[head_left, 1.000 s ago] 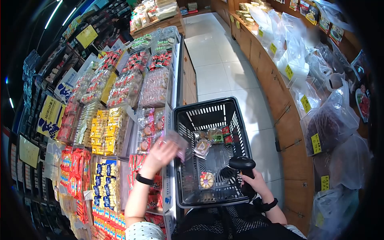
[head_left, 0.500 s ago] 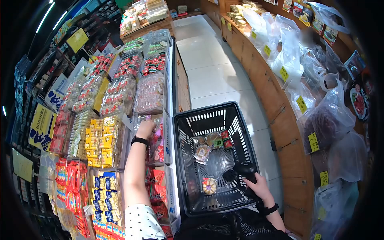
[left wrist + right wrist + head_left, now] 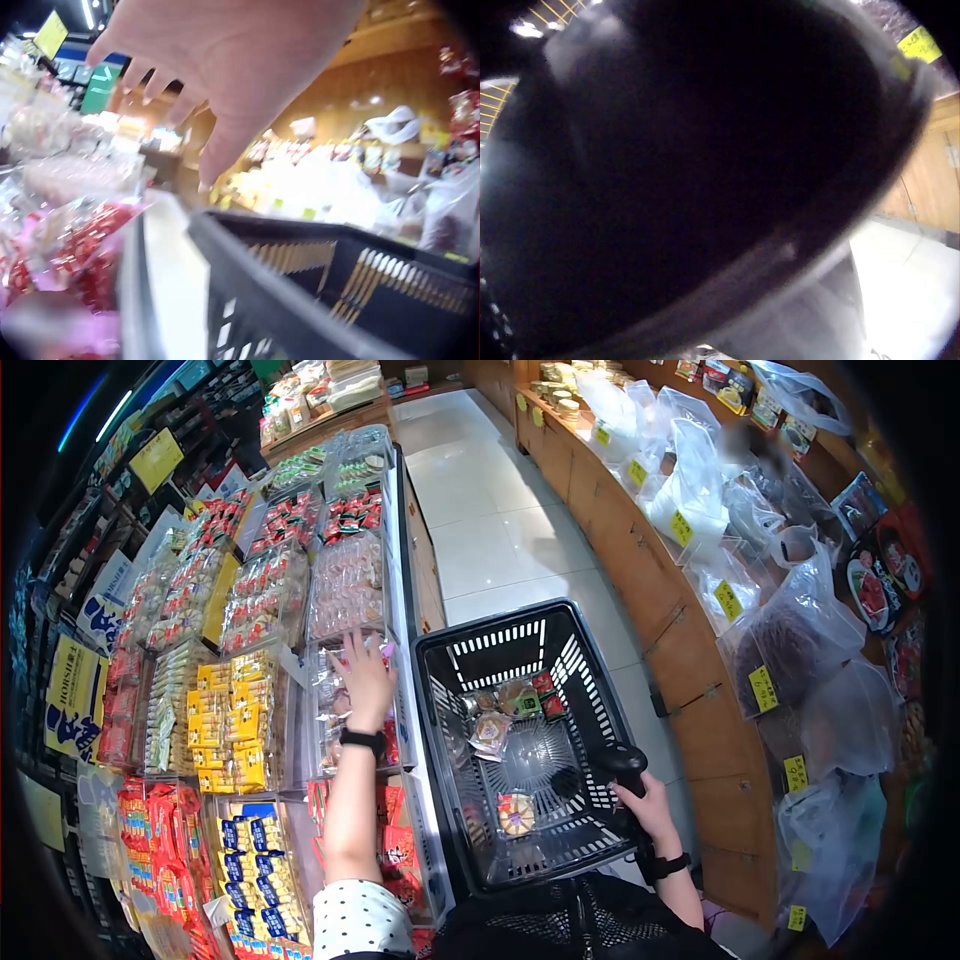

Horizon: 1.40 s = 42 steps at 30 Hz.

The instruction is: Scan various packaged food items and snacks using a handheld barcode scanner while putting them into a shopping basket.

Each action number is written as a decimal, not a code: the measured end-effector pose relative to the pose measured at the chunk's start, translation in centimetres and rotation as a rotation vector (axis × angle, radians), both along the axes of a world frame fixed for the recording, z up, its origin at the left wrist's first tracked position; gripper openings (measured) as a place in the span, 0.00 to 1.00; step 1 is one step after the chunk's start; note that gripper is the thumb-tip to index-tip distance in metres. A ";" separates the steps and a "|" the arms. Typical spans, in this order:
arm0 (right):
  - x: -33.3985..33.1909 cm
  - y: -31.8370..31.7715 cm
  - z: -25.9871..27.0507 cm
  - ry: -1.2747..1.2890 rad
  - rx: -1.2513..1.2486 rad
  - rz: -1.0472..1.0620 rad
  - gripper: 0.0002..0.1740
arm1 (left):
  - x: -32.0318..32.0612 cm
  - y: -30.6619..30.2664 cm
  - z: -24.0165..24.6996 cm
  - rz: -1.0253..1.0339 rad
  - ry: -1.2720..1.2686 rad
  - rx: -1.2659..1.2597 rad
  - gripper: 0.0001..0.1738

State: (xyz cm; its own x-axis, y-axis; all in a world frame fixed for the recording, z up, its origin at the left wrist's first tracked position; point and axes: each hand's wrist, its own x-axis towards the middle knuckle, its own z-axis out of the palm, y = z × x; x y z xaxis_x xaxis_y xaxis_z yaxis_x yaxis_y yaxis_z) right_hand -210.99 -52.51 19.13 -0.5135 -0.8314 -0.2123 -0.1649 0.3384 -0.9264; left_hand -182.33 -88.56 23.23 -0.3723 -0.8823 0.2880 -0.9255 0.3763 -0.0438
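Observation:
Over a clear bin of pink and red wrapped snacks, the left hand point(image 3: 366, 682) has its fingers spread and holds nothing. The left wrist view shows this hand point(image 3: 225, 60) from the palm side, above the wrapped snacks point(image 3: 82, 247). A black basket point(image 3: 490, 622) stands beside the display, with several wrapped pastries inside, one of them a round pastry point(image 3: 516, 816) near its front. The right hand point(image 3: 650, 810) is curled round the black handle point(image 3: 622, 762) at the basket's right side. Dark material fills most of the right wrist view.
Bins of yellow packets point(image 3: 228, 720), blue packets point(image 3: 262, 870) and red packets point(image 3: 165, 850) lie left of the arm. A tiled aisle point(image 3: 500, 510) runs ahead. Along the right, a wooden counter point(image 3: 640, 600) bears goods in plastic bags point(image 3: 800, 650).
The left hand, earlier over the basket with a packet and then closed down in the snack bin, is now spread above that bin. The view has shifted, with the right hand still on the handle.

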 end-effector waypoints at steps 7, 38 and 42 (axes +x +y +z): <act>3.1 0.8 0.8 -0.114 -0.287 -0.184 0.13 | 0.1 18.5 0.5 -0.067 0.383 0.358 0.39; 2.8 -3.0 -1.5 0.279 -0.090 -0.083 0.20 | 2.5 27.1 -5.8 -0.229 0.266 0.564 0.43; 1.4 -7.2 -1.3 0.251 -0.150 -0.094 0.20 | 1.0 22.6 -6.7 -0.251 0.336 0.452 0.33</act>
State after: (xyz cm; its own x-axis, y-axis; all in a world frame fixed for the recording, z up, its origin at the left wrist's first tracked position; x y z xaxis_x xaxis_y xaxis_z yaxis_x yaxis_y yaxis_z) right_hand -209.55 -59.74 17.80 -0.6103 -0.7905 0.0524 -0.3699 0.2259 -0.9012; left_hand -181.31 -65.94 16.58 -0.5383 -0.8416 0.0438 -0.7419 0.4979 0.4491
